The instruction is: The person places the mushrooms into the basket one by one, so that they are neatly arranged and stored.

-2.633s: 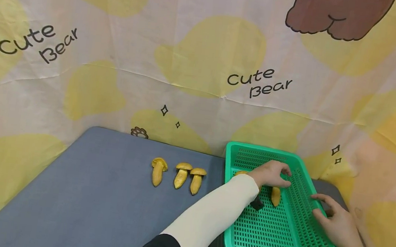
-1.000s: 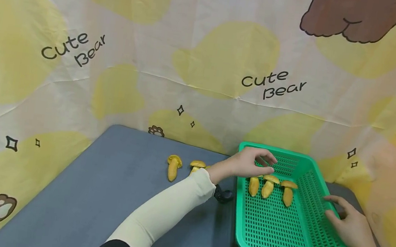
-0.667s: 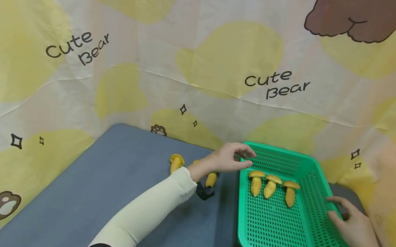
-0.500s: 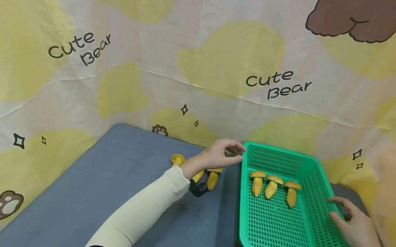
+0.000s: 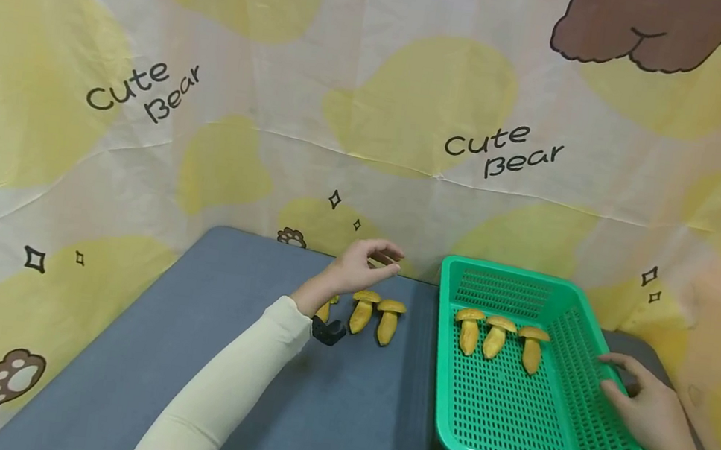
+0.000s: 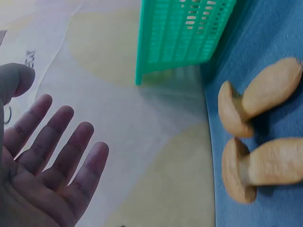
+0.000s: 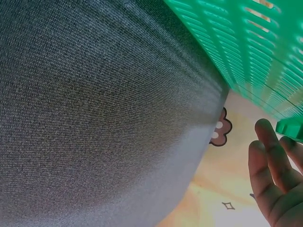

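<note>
My left hand [image 5: 358, 266] hovers over the back of the table with its fingers spread and nothing in them. Below it on the cloth lie yellow-brown mushrooms [image 5: 387, 322], one partly hidden by the wrist; two mushrooms [image 6: 272, 90] show in the left wrist view. To the right, a green plastic basket [image 5: 435, 384] holds three more mushrooms [image 5: 497, 338] in a row, caps toward the back. My right hand [image 5: 645, 406] rests at the basket's right rim, fingers loosely bent. In the right wrist view, its fingers [image 7: 277, 163] appear beside the basket's outer wall.
A blue-grey cloth [image 5: 323, 416] covers the table. Behind and beside it hangs a printed curtain [image 5: 401, 110] with yellow patches and lettering. The basket stands near the table's right edge, with slotted walls and floor.
My left hand has come out of the basket and moved left over the mushrooms on the table, carrying nothing. The right hand has stayed at the basket's rim.
</note>
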### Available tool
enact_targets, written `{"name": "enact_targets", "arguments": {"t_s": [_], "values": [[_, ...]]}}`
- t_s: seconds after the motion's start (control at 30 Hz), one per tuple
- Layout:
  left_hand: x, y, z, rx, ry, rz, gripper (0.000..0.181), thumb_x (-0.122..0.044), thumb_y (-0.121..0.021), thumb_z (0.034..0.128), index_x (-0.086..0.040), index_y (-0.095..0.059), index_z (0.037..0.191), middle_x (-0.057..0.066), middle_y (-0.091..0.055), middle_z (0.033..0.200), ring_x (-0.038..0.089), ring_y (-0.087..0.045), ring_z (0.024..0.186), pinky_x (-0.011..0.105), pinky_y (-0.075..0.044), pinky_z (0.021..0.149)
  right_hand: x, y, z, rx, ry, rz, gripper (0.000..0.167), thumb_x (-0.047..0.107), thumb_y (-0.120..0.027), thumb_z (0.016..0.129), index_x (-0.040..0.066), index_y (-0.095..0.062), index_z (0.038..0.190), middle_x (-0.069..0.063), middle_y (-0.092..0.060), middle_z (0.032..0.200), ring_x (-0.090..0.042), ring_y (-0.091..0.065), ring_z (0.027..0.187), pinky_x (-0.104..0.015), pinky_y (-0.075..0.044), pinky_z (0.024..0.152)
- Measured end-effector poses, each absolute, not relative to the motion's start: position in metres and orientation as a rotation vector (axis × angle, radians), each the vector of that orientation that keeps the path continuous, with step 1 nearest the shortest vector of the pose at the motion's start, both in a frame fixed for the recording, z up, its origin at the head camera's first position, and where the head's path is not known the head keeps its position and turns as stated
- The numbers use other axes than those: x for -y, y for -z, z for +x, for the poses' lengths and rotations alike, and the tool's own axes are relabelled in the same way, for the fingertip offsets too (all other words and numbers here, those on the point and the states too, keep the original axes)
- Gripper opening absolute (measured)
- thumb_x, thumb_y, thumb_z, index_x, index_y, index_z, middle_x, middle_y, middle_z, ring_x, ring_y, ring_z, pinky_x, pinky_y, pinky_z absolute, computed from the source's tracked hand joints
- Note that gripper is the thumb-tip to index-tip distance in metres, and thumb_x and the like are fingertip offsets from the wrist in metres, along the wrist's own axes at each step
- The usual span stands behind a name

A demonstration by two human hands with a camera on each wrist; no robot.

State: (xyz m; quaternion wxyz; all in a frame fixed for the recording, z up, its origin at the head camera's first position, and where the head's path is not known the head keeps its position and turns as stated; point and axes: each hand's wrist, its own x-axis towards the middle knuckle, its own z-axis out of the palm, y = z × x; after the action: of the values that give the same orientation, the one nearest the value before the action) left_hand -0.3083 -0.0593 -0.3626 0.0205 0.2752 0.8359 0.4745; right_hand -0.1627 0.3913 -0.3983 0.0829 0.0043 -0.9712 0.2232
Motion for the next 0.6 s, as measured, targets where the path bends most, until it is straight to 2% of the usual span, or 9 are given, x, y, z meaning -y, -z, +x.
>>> {"name": "enact_targets", "arguments": {"t_s": [0.23, 0.43, 0.6], "values": [[0.078, 0.362, -0.314, -2.61, -1.498, 0.805, 0.027, -0.027, -0.061, 0.0949, -0.017, -0.064, 0.12, 0.002, -0.064, 0.12, 0.02, -0.061, 0.111, 0.04, -0.053, 0.092, -0.39, 0.397, -0.163, 2.895, -0.661, 0.023, 0.04, 0.027, -0.052, 0.099, 0.011, -0.049, 0.135, -0.002, -0.047, 0.056, -0.01, -0.035, 0.042, -0.028, -0.031, 0.038], [0.092, 0.366, -0.318, -2.66, -1.457, 0.773, 0.028, -0.025, -0.061, 0.0948, -0.012, -0.064, 0.119, 0.011, -0.062, 0.125, 0.027, -0.06, 0.113, 0.043, -0.052, 0.093, -0.391, 0.397, -0.162, 2.894, -0.671, 0.03, 0.04, 0.027, -0.052, 0.099, 0.01, -0.049, 0.135, -0.003, -0.051, 0.059, -0.01, -0.037, 0.043, -0.028, -0.032, 0.039], [0.104, 0.377, -0.32, -2.706, -1.36, 0.707, 0.027, -0.027, -0.061, 0.0947, -0.013, -0.065, 0.118, 0.007, -0.063, 0.124, 0.025, -0.06, 0.113, 0.041, -0.053, 0.091, -0.391, 0.397, -0.161, 2.899, -0.683, 0.027, 0.04, 0.027, -0.052, 0.099, 0.01, -0.049, 0.135, -0.004, -0.055, 0.064, -0.009, -0.04, 0.046, -0.028, -0.033, 0.04]]}}
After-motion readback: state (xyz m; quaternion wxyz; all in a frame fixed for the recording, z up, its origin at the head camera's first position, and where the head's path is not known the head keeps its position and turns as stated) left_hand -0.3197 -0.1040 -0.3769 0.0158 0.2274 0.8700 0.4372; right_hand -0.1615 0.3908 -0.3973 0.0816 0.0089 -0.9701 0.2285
